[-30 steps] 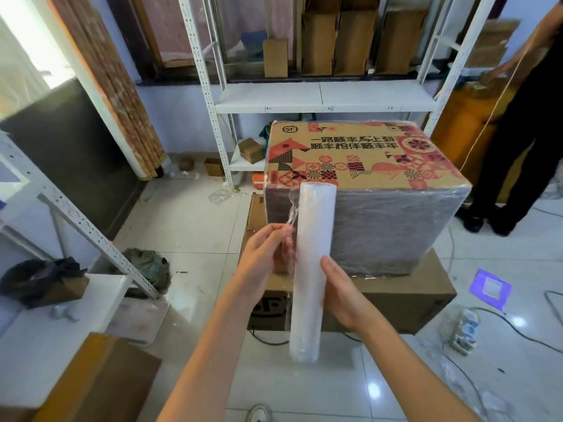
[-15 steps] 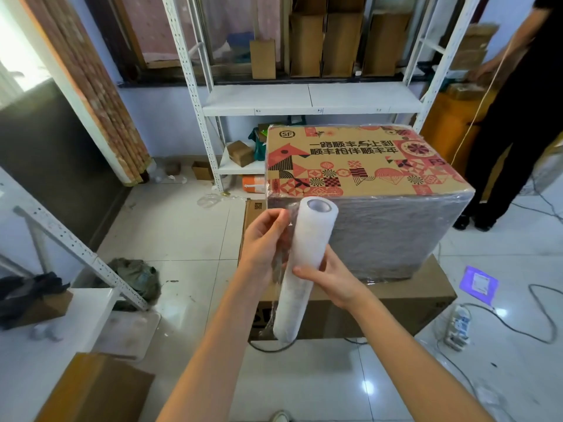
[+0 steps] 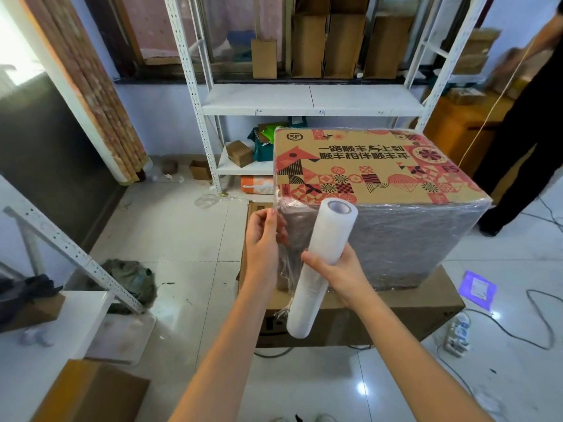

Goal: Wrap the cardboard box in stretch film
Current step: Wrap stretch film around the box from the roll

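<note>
box (image 3: 374, 166): sits on a flatter carton (image 3: 350, 318) on the floor
roll (image 3: 320, 266): in front of the box's near-left corner, between both hands
shelving (image 3: 310, 100): right behind the box
power strip (image 3: 456, 333): floor, right of the carton

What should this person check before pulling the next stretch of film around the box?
1. Roll held firmly: ok, the right hand grips the film roll at its middle.
2. Loose film end in hand: ok, the left hand pinches the film sheet.
3. Film reaches the box: ok, it runs to the near left corner of the cardboard box.
4. Box seated steadily: ok, it rests on the lower carton.
5. Path around the box: not ok, a bystander stands at the far right.
6. Film left on roll: cannot tell.
</note>
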Available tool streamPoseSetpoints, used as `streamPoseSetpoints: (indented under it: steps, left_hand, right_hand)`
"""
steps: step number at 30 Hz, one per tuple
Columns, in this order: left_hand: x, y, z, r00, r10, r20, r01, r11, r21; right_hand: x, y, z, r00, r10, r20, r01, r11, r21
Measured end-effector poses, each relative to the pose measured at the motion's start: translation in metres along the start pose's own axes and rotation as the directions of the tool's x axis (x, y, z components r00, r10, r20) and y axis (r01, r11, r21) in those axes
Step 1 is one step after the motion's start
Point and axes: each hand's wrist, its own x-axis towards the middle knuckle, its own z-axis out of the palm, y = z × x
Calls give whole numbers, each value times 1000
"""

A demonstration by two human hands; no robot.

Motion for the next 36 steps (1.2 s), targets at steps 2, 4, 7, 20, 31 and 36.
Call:
streamPoseSetpoints:
  steps: [2,4,7,20,31,36]
  left_hand:
    - [3,1,-1,999,-11,53,13,999,-35]
    - [5,2,-2,997,18,76,-19,1000,7]
    - [8,-1,-2,999,41,-22,-40,998,44]
    - [28,-25,14,965,79,-251,-80,997,6]
    - [39,-31,24,952,57,-301,-48,998,37]
    - [42,-32,25,950,45,-308,-30,998,55]
  right_hand:
    - [4,0,2,1000,0,-29,0,1000,-3]
    - [8,-1,2,999,-2,-43,1,1000,-2]
    - [10,1,3,999,16,-32,-17,1000,-4]
    - [17,10,10,989,95,-113,-84,992,93]
    - [18,9,13,970,154,-188,-131,983,128]
    - [22,7,12,963,161,-215,-142,985,102]
